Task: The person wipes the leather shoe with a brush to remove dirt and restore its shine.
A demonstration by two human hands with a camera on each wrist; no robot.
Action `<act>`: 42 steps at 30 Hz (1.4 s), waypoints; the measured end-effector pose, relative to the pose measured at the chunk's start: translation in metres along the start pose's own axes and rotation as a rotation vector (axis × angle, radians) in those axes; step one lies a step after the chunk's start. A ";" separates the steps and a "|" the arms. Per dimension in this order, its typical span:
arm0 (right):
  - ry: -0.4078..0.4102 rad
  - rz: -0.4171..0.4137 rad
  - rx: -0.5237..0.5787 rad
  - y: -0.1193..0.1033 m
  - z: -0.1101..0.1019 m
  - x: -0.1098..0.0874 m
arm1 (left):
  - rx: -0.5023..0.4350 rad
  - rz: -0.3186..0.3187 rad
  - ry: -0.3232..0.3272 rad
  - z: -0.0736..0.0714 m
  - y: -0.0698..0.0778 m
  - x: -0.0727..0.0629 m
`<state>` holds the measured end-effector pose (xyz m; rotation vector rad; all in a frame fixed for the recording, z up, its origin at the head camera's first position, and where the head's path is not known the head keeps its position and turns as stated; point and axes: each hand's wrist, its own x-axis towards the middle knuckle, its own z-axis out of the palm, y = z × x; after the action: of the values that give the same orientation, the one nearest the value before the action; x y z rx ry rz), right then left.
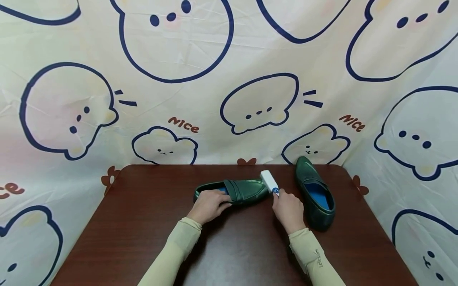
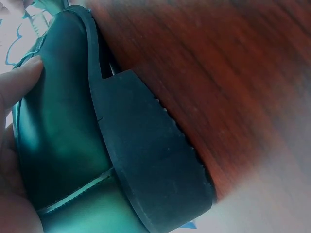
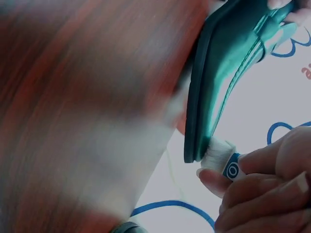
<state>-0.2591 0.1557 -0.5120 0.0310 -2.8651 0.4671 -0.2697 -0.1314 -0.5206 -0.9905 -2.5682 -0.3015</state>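
Glossy dark-green loafer [image 1: 249,190], blue inside

With the dark brown worktop's [image 1: 136,206] middle as centre, a pale cloth [image 1: 205,99] hangs at 12 o'clock, printed with navy-outlined cartoon figures [image 1: 175,43]; brown "Nice" lettering [image 1: 183,124] sits at 11, brown flowers [image 1: 111,172] at 10 and 2.

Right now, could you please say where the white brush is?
In the head view, the white brush is right of centre, in the right hand, at the toe of the green shoe the left hand grips.
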 end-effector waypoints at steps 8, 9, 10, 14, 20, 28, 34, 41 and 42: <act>0.003 0.018 -0.004 0.002 -0.004 0.002 | 0.011 0.000 -0.008 0.000 -0.001 0.000; -0.001 0.020 -0.003 0.002 -0.004 0.002 | 0.011 0.000 -0.009 0.000 -0.001 0.001; -0.006 0.024 -0.003 0.002 -0.004 0.002 | 0.010 -0.001 -0.010 0.000 -0.001 0.001; -0.029 0.038 0.001 0.002 -0.004 0.002 | 0.009 -0.003 -0.005 0.000 0.000 0.000; -0.040 0.040 0.006 0.004 -0.004 0.002 | 0.011 -0.017 -0.011 -0.001 0.003 0.001; -0.062 0.045 0.014 0.006 -0.005 0.004 | -0.061 -0.127 0.117 -0.014 0.002 0.005; -0.030 0.024 0.047 0.004 -0.007 0.005 | -0.212 -0.419 0.235 -0.025 -0.017 0.001; -0.038 0.009 0.127 -0.001 -0.007 0.005 | -0.373 -0.709 0.098 -0.029 -0.035 -0.006; -0.046 0.006 0.134 -0.001 -0.006 0.005 | -0.403 -0.743 0.068 -0.030 -0.038 -0.006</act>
<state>-0.2626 0.1565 -0.5048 0.0574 -2.8748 0.6671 -0.2832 -0.1722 -0.4979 -0.0726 -2.7643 -1.0512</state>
